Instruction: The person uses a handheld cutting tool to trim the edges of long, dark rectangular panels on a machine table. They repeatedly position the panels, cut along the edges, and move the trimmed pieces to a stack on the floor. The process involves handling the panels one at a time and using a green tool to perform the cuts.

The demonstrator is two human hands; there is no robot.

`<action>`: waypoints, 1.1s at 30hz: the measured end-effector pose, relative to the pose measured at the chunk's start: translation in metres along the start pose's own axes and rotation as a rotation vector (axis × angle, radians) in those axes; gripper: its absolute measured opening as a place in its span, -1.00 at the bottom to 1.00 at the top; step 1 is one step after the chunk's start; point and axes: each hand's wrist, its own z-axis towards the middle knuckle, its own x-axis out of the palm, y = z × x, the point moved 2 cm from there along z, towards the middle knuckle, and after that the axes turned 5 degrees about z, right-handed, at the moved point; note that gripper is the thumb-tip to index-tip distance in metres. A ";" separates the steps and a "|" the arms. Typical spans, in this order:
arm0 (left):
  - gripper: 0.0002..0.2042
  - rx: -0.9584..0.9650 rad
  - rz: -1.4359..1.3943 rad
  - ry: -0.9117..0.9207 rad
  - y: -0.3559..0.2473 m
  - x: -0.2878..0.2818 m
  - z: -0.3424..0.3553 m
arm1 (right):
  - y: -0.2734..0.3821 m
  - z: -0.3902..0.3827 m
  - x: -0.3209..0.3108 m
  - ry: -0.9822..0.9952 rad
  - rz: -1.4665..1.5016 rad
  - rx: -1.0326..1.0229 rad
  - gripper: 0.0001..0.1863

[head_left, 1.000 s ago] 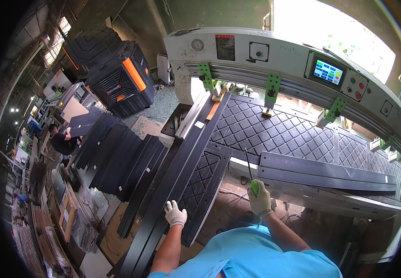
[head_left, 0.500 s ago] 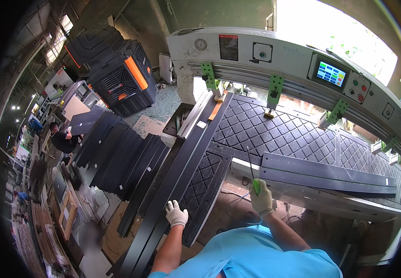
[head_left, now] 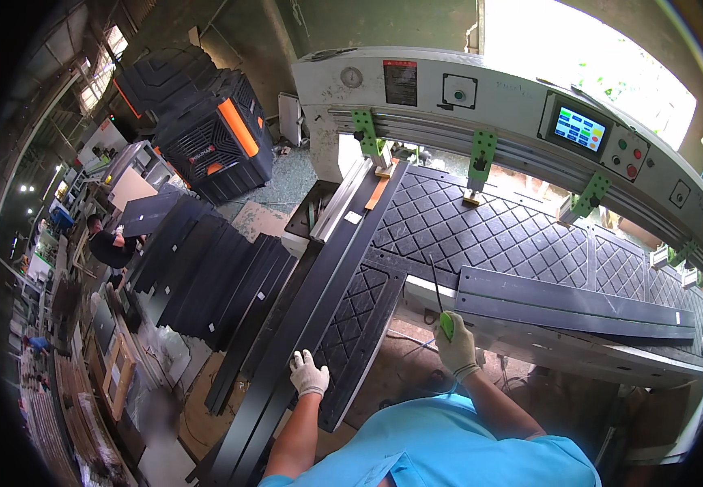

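Strip [head_left: 315,325] first: it's the long dark one along the left side of the worktop [head_left: 489,239], running from near left toward the leftmost green clamp [head_left: 364,132] at the far end. My left grip [head_left: 309,373] is loose, fingers spread on the strip's right edge; can't tell if anything hooks underneath. My right grip [head_left: 455,349] is closed firmly round the green handle of a thin-rodded tool [head_left: 446,325]. Rod points far, well apart from the strip, and I can't tell if the tip touches the ridged surface. Step in hand looks to me like steadying the strip, tool ready. Using the tool there would, I reckon, call for a light left hold and a leftward swing of the rod, away from the board [head_left: 566,300] just right of it.
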 end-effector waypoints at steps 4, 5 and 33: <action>-0.18 0.003 0.002 -0.007 0.002 0.003 0.001 | -0.005 0.000 0.000 0.003 -0.027 0.043 -0.57; -0.18 0.003 0.005 -0.007 0.002 0.003 0.001 | -0.003 0.000 0.000 0.006 -0.045 0.057 -0.57; -0.25 0.491 -0.193 -0.429 -0.177 -0.044 0.148 | -0.036 0.026 -0.058 0.049 -0.097 0.103 -0.54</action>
